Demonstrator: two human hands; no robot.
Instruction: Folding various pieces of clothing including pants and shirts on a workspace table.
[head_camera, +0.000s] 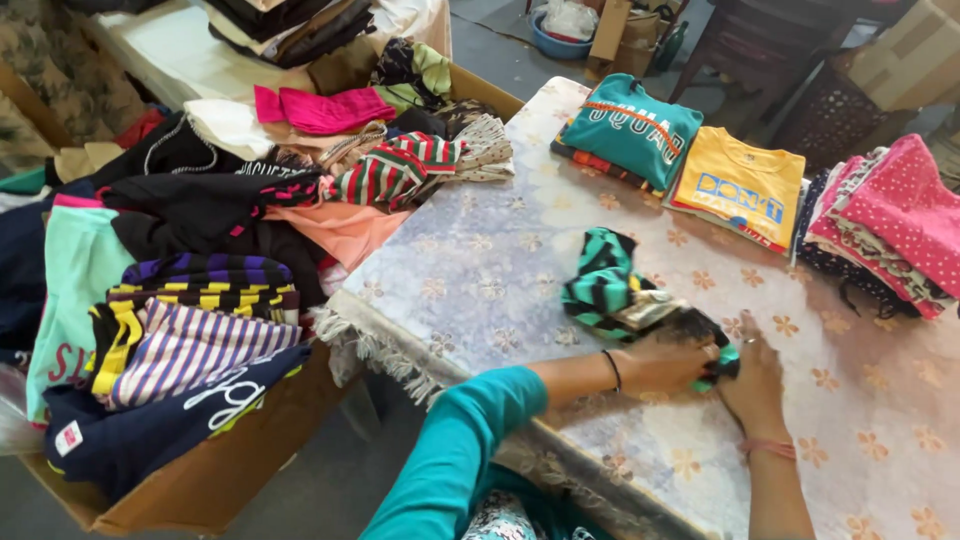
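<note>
Striped green garment (604, 285) under two hands: left hand (668, 366), right hand (752, 385)

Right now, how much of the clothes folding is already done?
Done: three folded stacks at the table's far end, topped by a teal shirt, a yellow shirt and pink clothes. In hand: the left hand and right hand press a teal-black striped garment flat. Left: a big unfolded pile in the cardboard box, so most remains.
</note>
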